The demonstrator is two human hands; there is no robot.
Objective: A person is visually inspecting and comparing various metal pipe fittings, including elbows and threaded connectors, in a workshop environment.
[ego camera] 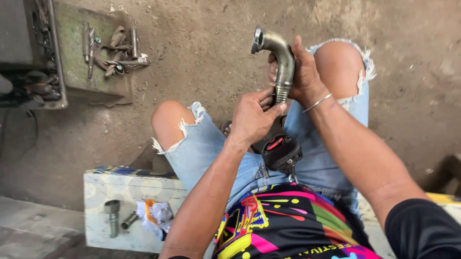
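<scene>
Nearest the camera, at six o'clock, a bright multicoloured printed shirt (284, 230) above torn pale-blue denim shorts (210, 148), knees bare. Just above the lap, at centre, a black device with red markings (280, 148), hanging below the hands. Left hand (251, 116) at centre, fingers curled together and pinching the ribbed lower end of a curved grey metal pipe elbow (280, 58). Right hand (304, 78) just to the one o'clock side, a thin silver bangle (317, 103) on the wrist, fingers wrapped tight around the elbow's straight shank, its open round mouth pointing up toward twelve o'clock. At eight o'clock, a worn white painted block (114, 203) carrying a short grey threaded metal fitting (112, 215), a smaller dark bolt (129, 219) and a crumpled white and orange rag (156, 215). Farthest, at ten o'clock, a green metal plate (76, 54) strewn with rusty metal parts (115, 50), resting on dusty brown concrete floor (401, 48)
</scene>
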